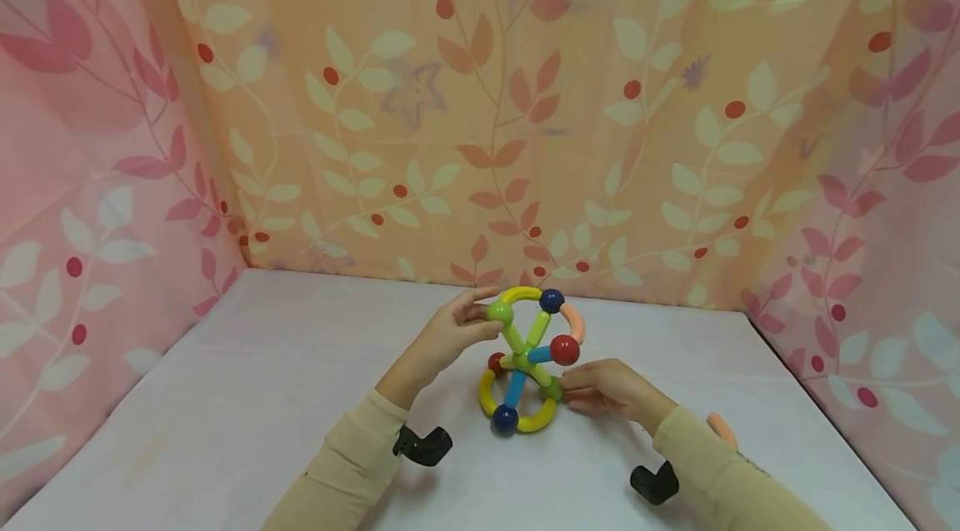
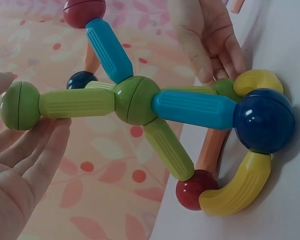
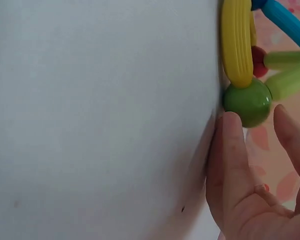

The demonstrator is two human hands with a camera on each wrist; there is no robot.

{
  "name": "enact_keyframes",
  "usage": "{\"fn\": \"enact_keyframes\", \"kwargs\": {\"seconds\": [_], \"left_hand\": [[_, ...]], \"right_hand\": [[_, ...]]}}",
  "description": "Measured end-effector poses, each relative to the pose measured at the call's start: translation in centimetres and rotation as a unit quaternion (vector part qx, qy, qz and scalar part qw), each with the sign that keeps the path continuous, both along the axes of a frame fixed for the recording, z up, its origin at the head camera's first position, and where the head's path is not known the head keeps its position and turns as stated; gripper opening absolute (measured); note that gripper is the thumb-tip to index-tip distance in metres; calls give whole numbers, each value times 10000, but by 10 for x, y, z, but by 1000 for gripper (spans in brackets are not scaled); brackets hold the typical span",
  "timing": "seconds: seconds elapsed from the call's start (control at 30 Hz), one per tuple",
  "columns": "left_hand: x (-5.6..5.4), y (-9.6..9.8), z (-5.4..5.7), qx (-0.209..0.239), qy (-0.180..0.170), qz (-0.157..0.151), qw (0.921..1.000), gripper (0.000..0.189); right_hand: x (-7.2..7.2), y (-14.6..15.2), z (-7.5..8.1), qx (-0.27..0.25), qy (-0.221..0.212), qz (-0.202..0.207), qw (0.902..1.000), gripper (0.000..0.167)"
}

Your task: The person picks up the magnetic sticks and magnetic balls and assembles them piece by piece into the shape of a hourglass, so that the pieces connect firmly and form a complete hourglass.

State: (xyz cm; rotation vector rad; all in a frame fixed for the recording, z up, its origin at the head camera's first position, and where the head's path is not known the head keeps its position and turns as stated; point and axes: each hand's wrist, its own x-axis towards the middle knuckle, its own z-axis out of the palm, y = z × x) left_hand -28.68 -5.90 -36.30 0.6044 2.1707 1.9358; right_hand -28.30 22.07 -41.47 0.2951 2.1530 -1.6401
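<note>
A ball-and-stick building toy (image 1: 522,361) stands on the white table, with a ring of yellow curved rods low down and a half-built arc on top. Thumb and fingers of my left hand (image 1: 450,333) hold its upper light green ball (image 2: 20,106) from both sides. Low on the other side, my right hand (image 1: 611,388) touches the darker green ball (image 3: 247,102) with nearly straight fingertips; the thumb stands slightly off it. Blue sticks (image 2: 195,109) and green sticks meet at a central green ball (image 2: 137,100). A red ball (image 1: 565,350) sits on an upper blue stick.
An orange curved rod (image 1: 722,429) lies on the table (image 1: 247,398) beyond the right forearm, partly hidden by the sleeve. Black wrist mounts (image 1: 423,446) hang under both forearms. Leaf-patterned cloth (image 1: 495,114) walls the table at the back and sides.
</note>
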Motion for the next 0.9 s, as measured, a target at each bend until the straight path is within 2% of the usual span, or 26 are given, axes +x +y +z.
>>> {"fn": "enact_keyframes", "kwargs": {"seconds": [0.13, 0.33, 0.53, 0.7, 0.9], "left_hand": [[2, -1, 0, -46, 19, -127, 9999, 56], [2, -3, 0, -119, 30, -200, 9997, 60], [-1, -4, -1, -160, -52, -376, 9992, 63], [-1, -4, 0, -176, -171, -219, 9995, 62], [-3, -3, -1, 65, -330, -70, 9994, 64]], "right_hand": [[-2, -8, -2, 324, 190, 196, 9991, 39], [-10, -14, 2, 630, 287, 156, 9975, 37], [-21, -17, 3, 584, 351, 67, 9977, 28], [-32, -25, 1, 340, 304, -261, 9986, 29], [-45, -33, 0, 607, 510, 3, 9969, 26]]}}
